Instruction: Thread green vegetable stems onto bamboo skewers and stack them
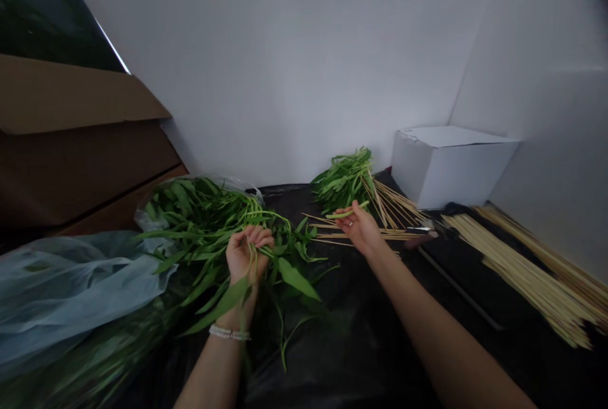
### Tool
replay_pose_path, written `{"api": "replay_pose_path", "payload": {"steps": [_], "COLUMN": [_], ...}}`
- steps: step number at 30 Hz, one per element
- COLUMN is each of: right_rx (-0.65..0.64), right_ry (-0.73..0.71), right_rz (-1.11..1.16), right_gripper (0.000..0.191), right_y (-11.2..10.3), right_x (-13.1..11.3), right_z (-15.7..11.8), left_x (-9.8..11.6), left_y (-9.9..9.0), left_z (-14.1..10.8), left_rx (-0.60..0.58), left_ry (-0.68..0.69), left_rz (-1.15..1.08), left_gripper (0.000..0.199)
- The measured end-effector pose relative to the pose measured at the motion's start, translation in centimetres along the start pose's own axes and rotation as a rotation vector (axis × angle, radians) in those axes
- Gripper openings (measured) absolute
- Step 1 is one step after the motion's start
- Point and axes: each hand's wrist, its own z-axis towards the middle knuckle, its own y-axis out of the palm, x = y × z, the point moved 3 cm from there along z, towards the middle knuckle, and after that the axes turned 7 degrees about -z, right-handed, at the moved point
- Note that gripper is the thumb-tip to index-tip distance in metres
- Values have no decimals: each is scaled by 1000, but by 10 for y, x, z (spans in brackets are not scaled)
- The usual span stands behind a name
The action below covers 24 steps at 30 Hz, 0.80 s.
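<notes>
My left hand [247, 252] is closed around a leafy green stem [294, 279], whose long leaves hang over the wrist and off to the right. Between the fingers of my right hand [358, 226] lies a short, bare piece of green stem [348, 210], tilted slightly upward to the right. Just behind the left hand spreads a large heap of leafy greens [194, 209], partly inside a clear plastic bag. Beyond the right hand rests a bunch of greens on thin sticks [344, 178], the leaves pointing left and the sticks fanning to the right.
Loose thin sticks [327, 236] lie near the right hand. Bundles of pale sticks [513, 270] are at the far right, beside a dark flat board [468, 279]. A white box [451, 165] stands against the wall. At left are a cardboard box [80, 99] and a bluish plastic bag [80, 282].
</notes>
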Motion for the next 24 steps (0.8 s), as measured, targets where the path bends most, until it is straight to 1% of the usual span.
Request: {"api": "replay_pose_path", "payload": {"steps": [2,4,5,7,10,12,15,16,17,20,21,22,24], "right_rx": [22,1,-18,-68,-161,-207,-224,-224,-221,-210,-208,-207,-209], "right_ry": [6,4,-2,-12,-10,-3,-8,-19,-31,-57,-61,-63,-62], "right_rz": [-10,-63,-112,-261,-494,-584,-648,-661,-673,-702,-711,-719,-732], "right_gripper": [31,28,26,26,27,28,30,30,30,30,29,29,28], "right_y": [-10,-13,-12,-8,0,2,2,2,1,-1,-1,-1,0], "right_x": [-2,1,4,9,13,14,14,14,14,14,15,15,16], "right_z": [7,8,7,4,-1,-4,-6,-6,-6,-6,-6,-7,-7], "left_x": [2,-4,-8,-15,-19,-17,-12,-11,-11,-14,-15,-17,-21], "left_y": [0,3,6,16,35,46,59,62,64,66,65,64,57], "left_z": [1,1,1,0,-3,-6,-15,-20,-25,-50,-60,-70,-90], "left_rx": [86,172,193,184,105,21,-125,-179,-240,-492,-589,-693,-893], "left_ry": [-52,-110,-130,-158,-206,-221,-252,-299,-373,-644,-705,-741,-746], "left_rz": [-19,-15,-12,5,128,318,754,922,1093,1536,1651,1748,1922], "left_gripper": [9,11,14,18,15,16,35,38,37,19,13,14,26]}}
